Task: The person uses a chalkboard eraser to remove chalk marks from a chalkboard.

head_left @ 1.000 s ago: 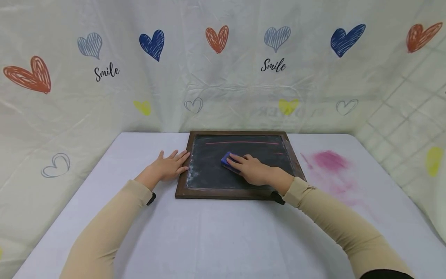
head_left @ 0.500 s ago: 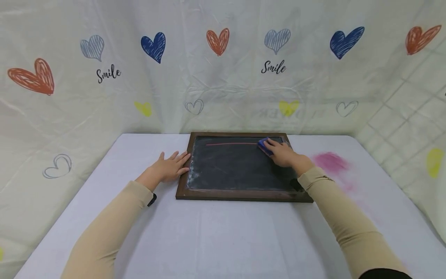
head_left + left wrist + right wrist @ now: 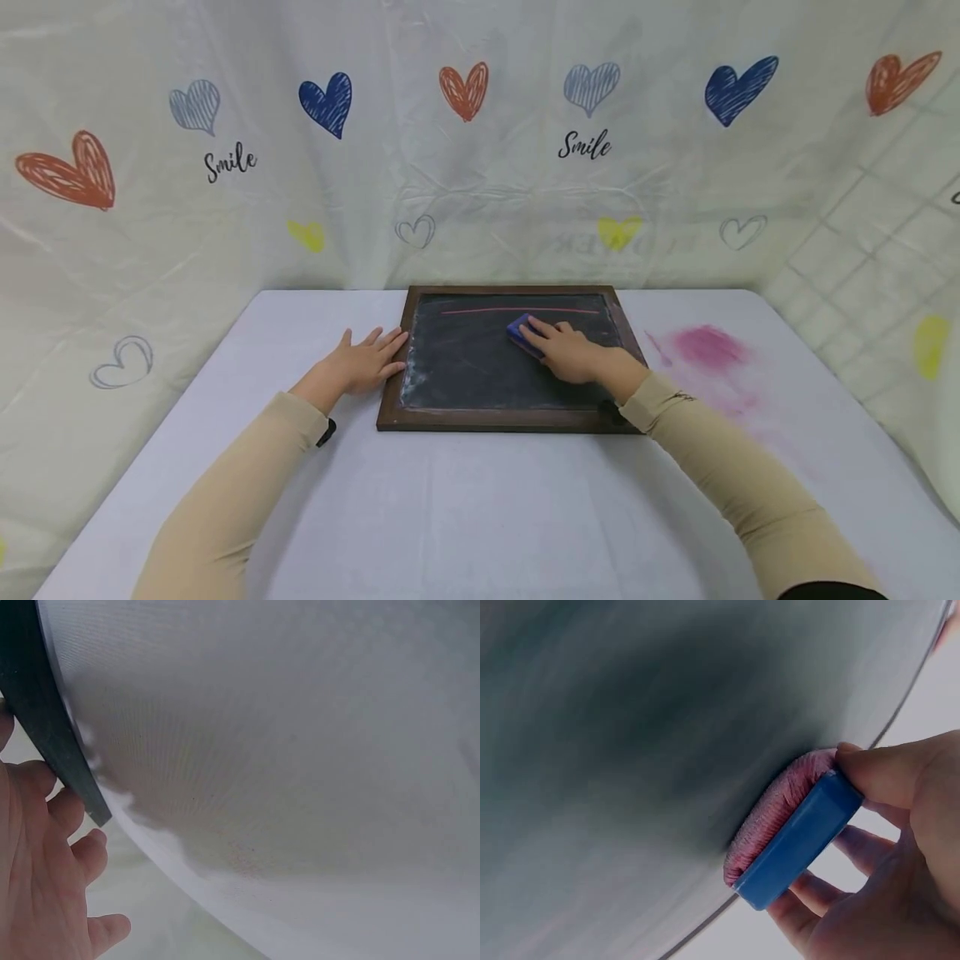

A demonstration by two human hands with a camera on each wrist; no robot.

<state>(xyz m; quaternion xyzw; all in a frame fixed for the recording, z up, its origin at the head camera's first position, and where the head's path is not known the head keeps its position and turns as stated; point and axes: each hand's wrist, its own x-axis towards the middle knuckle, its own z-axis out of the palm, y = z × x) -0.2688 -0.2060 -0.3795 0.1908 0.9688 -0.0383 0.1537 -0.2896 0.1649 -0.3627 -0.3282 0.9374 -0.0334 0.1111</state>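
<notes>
A dark chalkboard [image 3: 480,367] in a brown wooden frame lies flat on the table, with a thin pink chalk line [image 3: 480,312] along its top. My right hand [image 3: 570,350] grips a blue eraser [image 3: 519,330] and presses its pink felt face [image 3: 769,817] onto the board just under the line. My left hand [image 3: 363,360] lies flat with straight fingers on the table, its fingertips touching the frame's left edge [image 3: 52,735].
A white cloth covers the table [image 3: 480,517], with a pink chalk smear [image 3: 708,346] right of the board. A heart-printed sheet [image 3: 480,142] hangs behind and to both sides. Both arms wear tan sleeves.
My right hand swept the eraser from the board's middle to its upper right corner, then back left to below the line's centre. The left hand stayed put.
</notes>
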